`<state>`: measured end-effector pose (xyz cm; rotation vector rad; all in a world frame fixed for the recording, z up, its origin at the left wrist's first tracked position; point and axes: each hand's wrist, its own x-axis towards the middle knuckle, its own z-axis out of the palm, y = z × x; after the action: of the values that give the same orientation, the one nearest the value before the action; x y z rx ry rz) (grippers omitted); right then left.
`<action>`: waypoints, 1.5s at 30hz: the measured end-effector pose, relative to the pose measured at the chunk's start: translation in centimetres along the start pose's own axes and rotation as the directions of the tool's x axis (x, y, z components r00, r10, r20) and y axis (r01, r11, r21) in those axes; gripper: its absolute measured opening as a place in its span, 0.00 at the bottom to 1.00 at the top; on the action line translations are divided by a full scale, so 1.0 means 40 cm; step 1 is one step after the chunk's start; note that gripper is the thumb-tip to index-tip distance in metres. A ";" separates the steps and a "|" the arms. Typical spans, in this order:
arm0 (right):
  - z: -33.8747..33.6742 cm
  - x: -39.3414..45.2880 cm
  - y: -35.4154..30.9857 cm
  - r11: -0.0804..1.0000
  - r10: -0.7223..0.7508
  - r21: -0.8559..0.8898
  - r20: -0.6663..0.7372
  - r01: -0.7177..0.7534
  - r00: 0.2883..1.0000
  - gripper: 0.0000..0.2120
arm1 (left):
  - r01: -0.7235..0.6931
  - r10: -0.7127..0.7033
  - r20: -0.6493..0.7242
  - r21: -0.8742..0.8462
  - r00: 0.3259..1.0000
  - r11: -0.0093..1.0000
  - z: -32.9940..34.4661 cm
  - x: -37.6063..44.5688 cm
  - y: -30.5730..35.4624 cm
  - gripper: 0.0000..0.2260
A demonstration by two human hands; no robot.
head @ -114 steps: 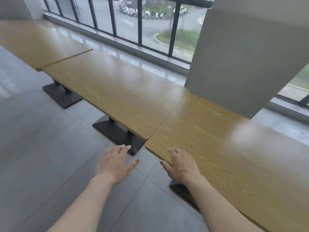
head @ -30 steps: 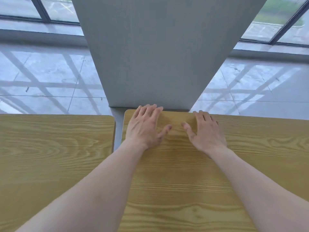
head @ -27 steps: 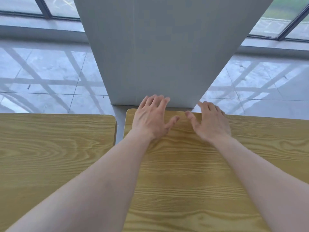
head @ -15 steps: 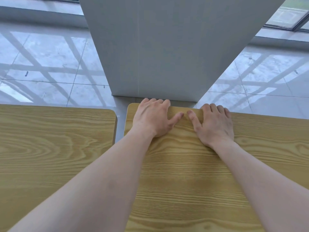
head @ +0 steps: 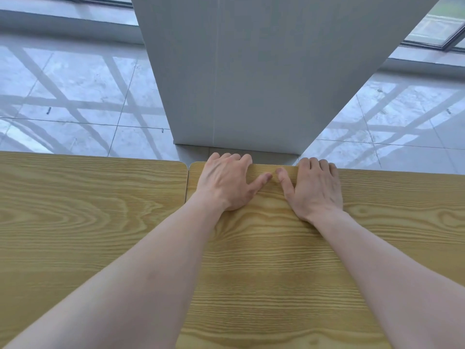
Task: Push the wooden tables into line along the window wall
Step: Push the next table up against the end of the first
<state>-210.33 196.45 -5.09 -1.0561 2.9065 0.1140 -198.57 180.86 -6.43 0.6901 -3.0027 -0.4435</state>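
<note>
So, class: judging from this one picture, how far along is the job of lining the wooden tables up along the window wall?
Done: the right table sits almost against the left table, only a thin seam between them, far edges nearly level.
In hand: the left hand and right hand lie on the right table, fingers curled over its far edge, by the grey pillar.
Left: the final nudge; other tables are out of view.

Grey pillar (head: 251, 71) on glossy tiled floor (head: 75, 96), window frames (head: 437, 39) beyond.
</note>
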 end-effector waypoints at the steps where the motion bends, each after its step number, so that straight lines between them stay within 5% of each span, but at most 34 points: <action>1: 0.002 -0.001 -0.003 1.000 0.000 -0.002 -0.001 0.000 1.000 0.31 | 0.005 -0.005 -0.006 -0.003 1.000 1.000 -0.004 -0.005 0.001 0.24; 22: 0.022 -0.005 0.003 0.998 0.012 0.059 -0.072 -0.008 0.997 0.33 | 0.067 -0.067 -0.008 -0.014 0.998 0.998 -0.002 -0.014 0.008 0.27; 31: 0.004 -0.081 0.000 0.993 0.035 0.112 -0.111 -0.023 0.993 0.29 | -0.052 0.025 -0.211 -0.124 0.977 0.991 -0.032 -0.067 0.009 0.24; 41: -0.025 -0.465 -0.018 0.981 0.023 0.193 -0.086 -0.006 0.996 0.29 | 0.098 -0.128 -0.179 -0.170 0.975 0.981 -0.074 -0.459 0.032 0.25; 45: -0.009 -0.715 0.008 0.975 -0.075 0.193 -0.172 0.108 0.982 0.31 | 0.144 -0.176 -0.269 -0.134 0.947 0.980 -0.047 -0.762 0.116 0.27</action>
<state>-188.62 214.93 -2.73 -1.2136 2.9224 -0.2782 -172.91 197.50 -2.25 0.9073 -2.6467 -0.4720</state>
